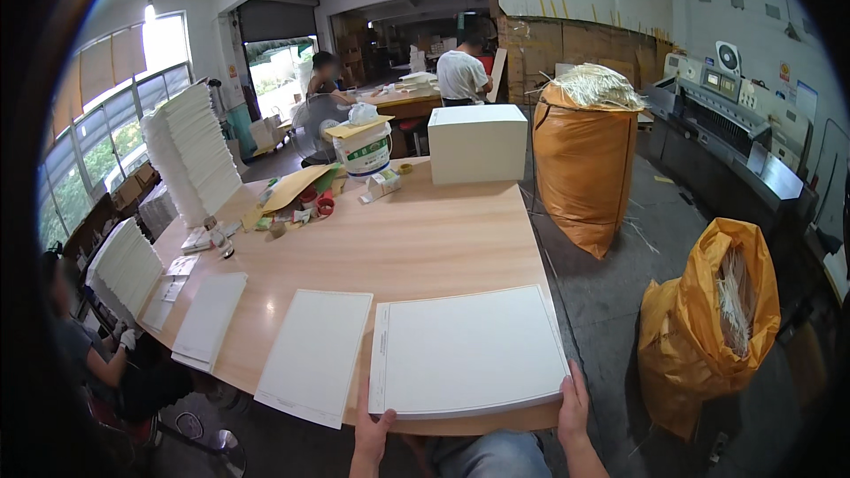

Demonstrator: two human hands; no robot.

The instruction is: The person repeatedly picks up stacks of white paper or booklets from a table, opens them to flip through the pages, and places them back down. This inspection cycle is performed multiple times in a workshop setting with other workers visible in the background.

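A thick stack of white paper sheets (pixel 469 350) with thin printed borders lies at the table's front edge. At its near left corner, my left hand (pixel 374 425) grips the stack, thumb on top and fingers partly hidden below. My right hand (pixel 574 403) holds the near right side, its thumb against the edge. Just left of the stack, a thinner pile of white sheets (pixel 317 350) overhangs the front edge slightly. Another small pile of white sheets (pixel 210 317) lies further left.
Tall paper stacks (pixel 202 155) stand at the left. Beyond are a white bucket (pixel 365 149), tape rolls (pixel 325 205) and a large white block of paper (pixel 478 146). Orange sacks (pixel 584 168) of paper strips and a cutting machine (pixel 726 115) stand right. A seated person (pixel 102 354) works left; others sit behind.
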